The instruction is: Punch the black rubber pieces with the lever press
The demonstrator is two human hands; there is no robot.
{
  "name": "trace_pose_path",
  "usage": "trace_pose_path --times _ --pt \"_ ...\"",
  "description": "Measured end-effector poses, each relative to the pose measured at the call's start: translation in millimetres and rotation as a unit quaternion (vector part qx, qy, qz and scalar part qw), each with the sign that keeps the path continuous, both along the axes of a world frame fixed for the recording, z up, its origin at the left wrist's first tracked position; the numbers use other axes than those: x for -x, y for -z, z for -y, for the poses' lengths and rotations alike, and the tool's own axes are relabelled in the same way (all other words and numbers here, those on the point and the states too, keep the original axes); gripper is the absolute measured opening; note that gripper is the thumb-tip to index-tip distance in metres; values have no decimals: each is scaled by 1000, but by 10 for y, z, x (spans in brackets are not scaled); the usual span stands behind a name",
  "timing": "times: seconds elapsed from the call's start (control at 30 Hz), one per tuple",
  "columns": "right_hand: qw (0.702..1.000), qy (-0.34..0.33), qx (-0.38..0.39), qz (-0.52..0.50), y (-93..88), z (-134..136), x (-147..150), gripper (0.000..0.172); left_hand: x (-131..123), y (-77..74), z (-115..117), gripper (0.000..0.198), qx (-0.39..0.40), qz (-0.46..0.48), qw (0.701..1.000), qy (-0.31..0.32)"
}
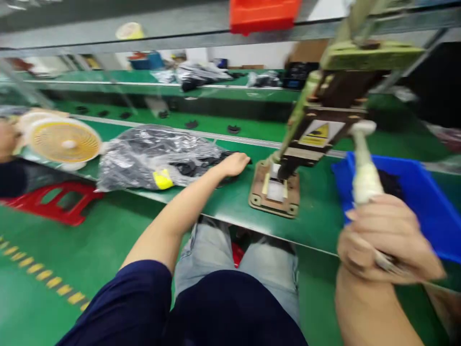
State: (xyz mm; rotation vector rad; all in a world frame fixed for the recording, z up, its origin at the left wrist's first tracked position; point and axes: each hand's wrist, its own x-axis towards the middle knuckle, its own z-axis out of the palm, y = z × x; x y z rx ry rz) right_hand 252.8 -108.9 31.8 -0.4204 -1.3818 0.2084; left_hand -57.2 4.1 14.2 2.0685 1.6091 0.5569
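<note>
My right hand [387, 240] is wrapped round the pale lever handle [365, 175] of a hand press. The green and dark press [320, 125] carries a yellow warning label, and its brown base plate [274, 192] with a light fixture stands on the green bench. My left hand [236, 164] is at the bench left of the base, fingers curled together. A bit of something dark shows at its fingertips, too small to name. Beside it lies a clear plastic bag [144, 154] of black parts, its open end toward that hand, with a yellow piece [163, 179] on it.
A blue bin [414, 187] with dark contents stands right of the press. At the left are a round yellow-and-white fan-like grille [65, 141], another person's arm [32, 175] and a red stool [61, 202]. Small black parts [233, 129] lie along the bench behind. A red bin [264, 14] hangs overhead.
</note>
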Motion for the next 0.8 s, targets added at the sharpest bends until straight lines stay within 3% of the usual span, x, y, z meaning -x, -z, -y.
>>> trace_pose_path --times 0.07,0.13,0.27,0.37,0.53,0.67,0.8 --pt "992 42 -82 92 -77 100 -194 24 -14 187 -51 29 85 172 979 -64" --pt "988 58 -83 120 -153 136 -200 21 -68 284 5 25 144 288 944 -69" --pt "989 52 -59 126 -222 167 -94 17 -264 263 217 19 196 450 868 -74" --pt "988 47 -63 131 -209 184 -99 20 -423 238 281 31 224 508 829 -68" --pt "988 53 -68 129 -189 177 -120 23 -597 301 272 40 240 435 863 -90" --pt "989 50 -69 120 -197 181 -98 22 -667 335 217 40 240 362 899 -57" --pt "989 41 -69 123 -203 198 -106 20 -715 324 128 38 245 334 909 -40"
